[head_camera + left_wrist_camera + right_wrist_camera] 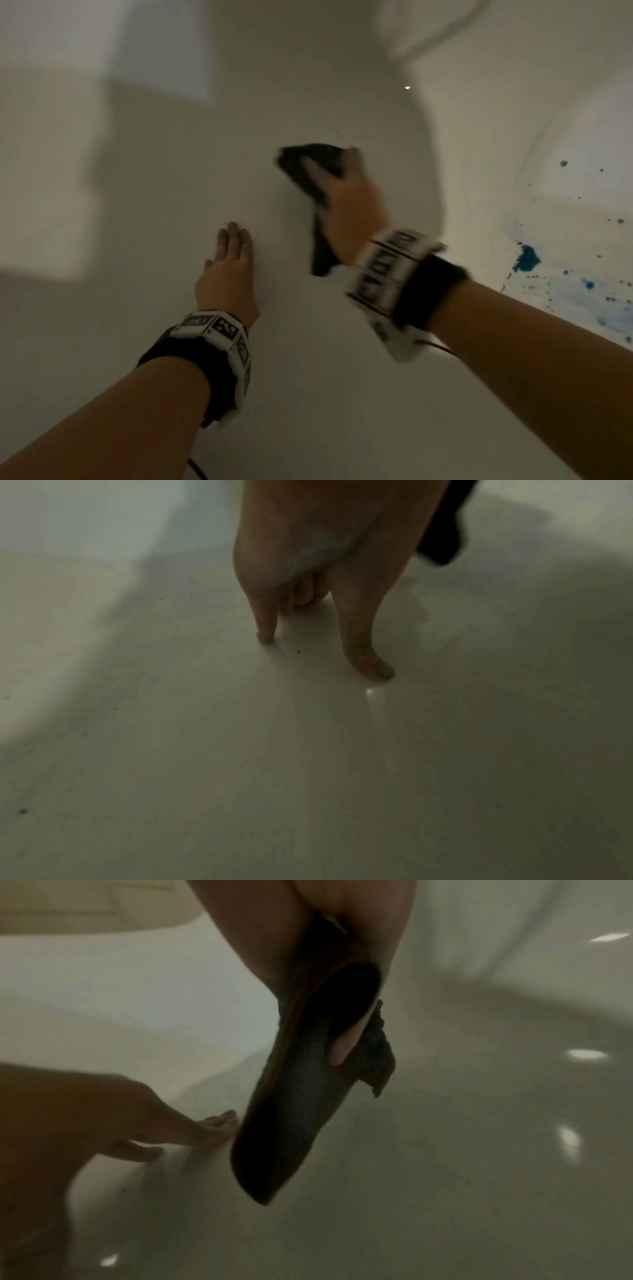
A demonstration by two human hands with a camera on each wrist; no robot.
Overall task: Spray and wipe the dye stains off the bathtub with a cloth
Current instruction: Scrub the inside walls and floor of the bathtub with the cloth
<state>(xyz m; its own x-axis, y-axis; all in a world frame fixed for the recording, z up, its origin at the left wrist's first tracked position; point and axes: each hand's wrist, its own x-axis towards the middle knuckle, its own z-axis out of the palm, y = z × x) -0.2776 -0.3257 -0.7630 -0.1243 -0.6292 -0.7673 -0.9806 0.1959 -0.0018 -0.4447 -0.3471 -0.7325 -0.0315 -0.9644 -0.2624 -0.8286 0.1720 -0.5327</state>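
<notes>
A white band with black square marks point(219, 330) goes round the left wrist, with a black strap point(191, 370) behind it. A blurry white band point(387, 270) goes round the right wrist. A thin dark wire point(198, 470) hangs low.

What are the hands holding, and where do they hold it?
The right hand grips the dark cloth around its middle, one end hanging loose. The left hand holds nothing, resting on the bathtub.
</notes>
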